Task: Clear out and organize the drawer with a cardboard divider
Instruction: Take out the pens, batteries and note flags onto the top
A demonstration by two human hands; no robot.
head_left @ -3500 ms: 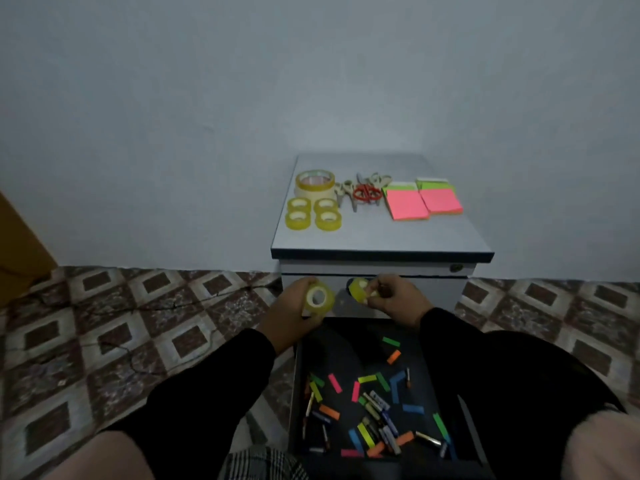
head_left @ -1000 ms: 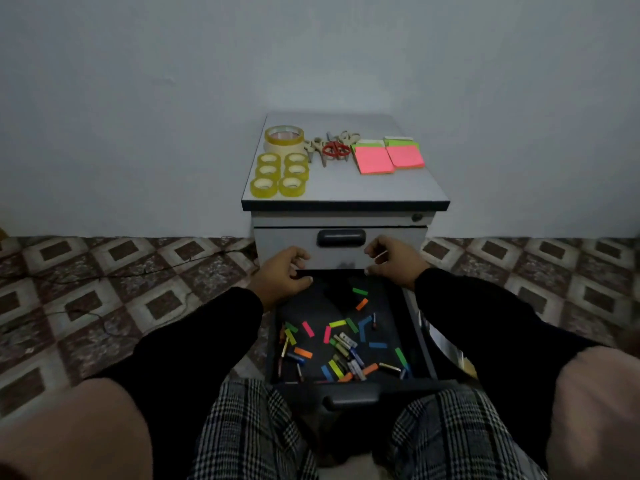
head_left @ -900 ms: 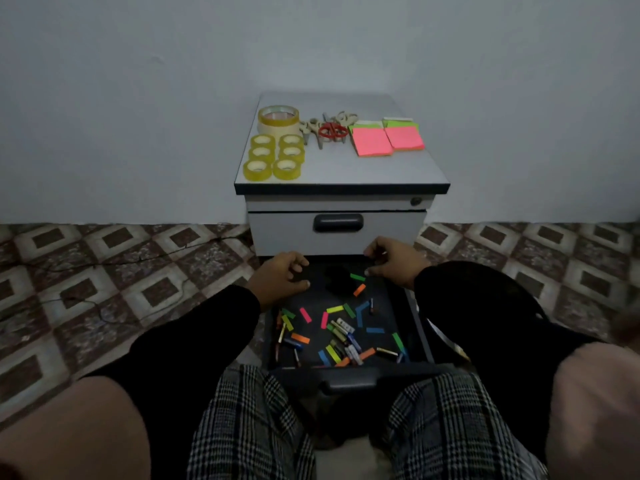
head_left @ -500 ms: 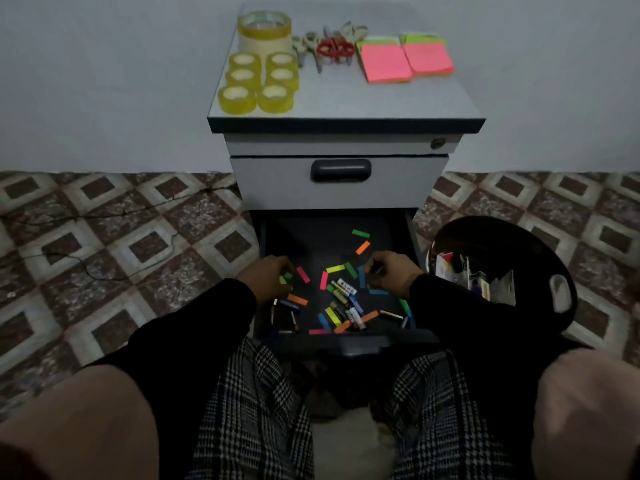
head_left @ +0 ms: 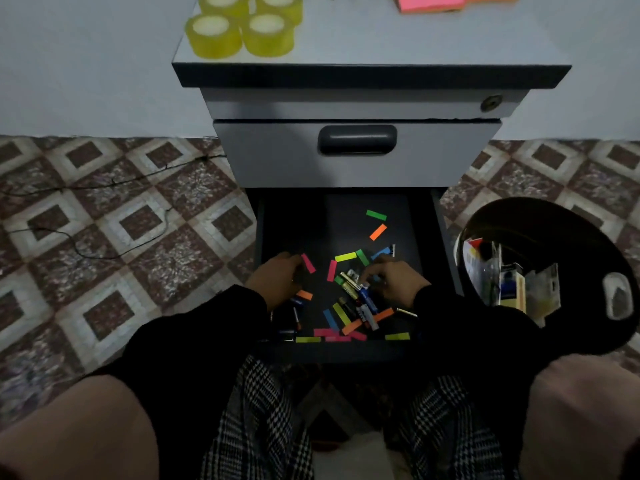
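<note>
We look down into the open lower drawer (head_left: 294, 216) of a small grey cabinet (head_left: 356, 161), pulled out toward our knees at 6 o'clock. Its dark floor is strewn with bright paper strips (head_left: 376, 215) in green, orange, pink, yellow and blue, mixed with several batteries (head_left: 351, 289) gathered near the middle and toward the front edge. Our left hand (head_left: 277, 282) sits inside the drawer at about 9 o'clock of the clutter, fingers curled down over the floor beside a pink strip (head_left: 308, 263); we cannot tell whether it grips anything. Our right hand (head_left: 394, 280) reaches in from 3 o'clock, its fingertips bent down onto the batteries, touching them, though whether it has one pinched we cannot tell. Both arms wear black sleeves (head_left: 194, 341), and checked trousers (head_left: 263, 427) show below. Above the drawer, at 12 o'clock, the upper drawer front with its dark handle (head_left: 357, 140) is closed. On the cabinet top stand yellow tape rolls (head_left: 213, 36) at 11 o'clock, and pink sticky notes (head_left: 429, 1) lie at 1 o'clock, cut by the frame's edge. On the patterned tile floor (head_left: 138, 223) at 3 o'clock stands a black round bin (head_left: 561, 237) holding mixed packaging.
</note>
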